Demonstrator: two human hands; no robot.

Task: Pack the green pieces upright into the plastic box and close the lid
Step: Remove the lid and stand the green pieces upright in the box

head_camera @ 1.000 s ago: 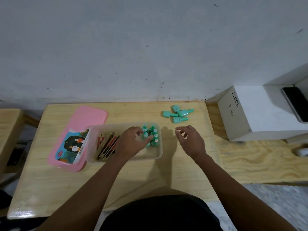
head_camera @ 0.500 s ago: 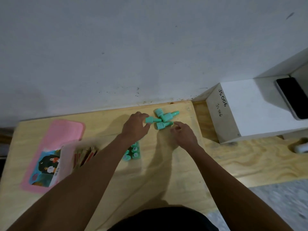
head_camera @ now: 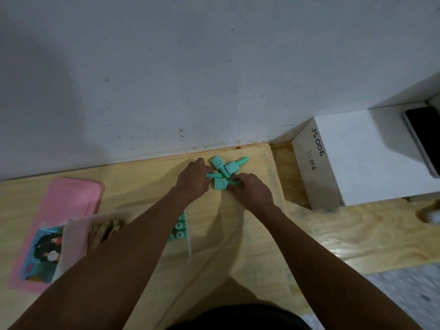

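At the wooden surface's (head_camera: pixel 142 177) far right corner, the left hand (head_camera: pixel 192 179) grips one mint-green bottle-shaped plastic piece (head_camera: pixel 212 174), the right hand (head_camera: pixel 252 190) pinches a second green piece (head_camera: pixel 220 183); the clear plastic box (head_camera: pixel 76 226) stands open toward the left edge.

Counter (head_camera: pixel 133 177): pale wood, visible grain, slight sheen. On counter: green pieces (head_camera: pixel 229 167) smooth plastic; plastic box (head_camera: pixel 76 225) translucent, frosted; lid (head_camera: pixel 71 198) smooth pink plastic with printed label. Wall (head_camera: pixel 190 79) behind counter: matt, rough, speckled.
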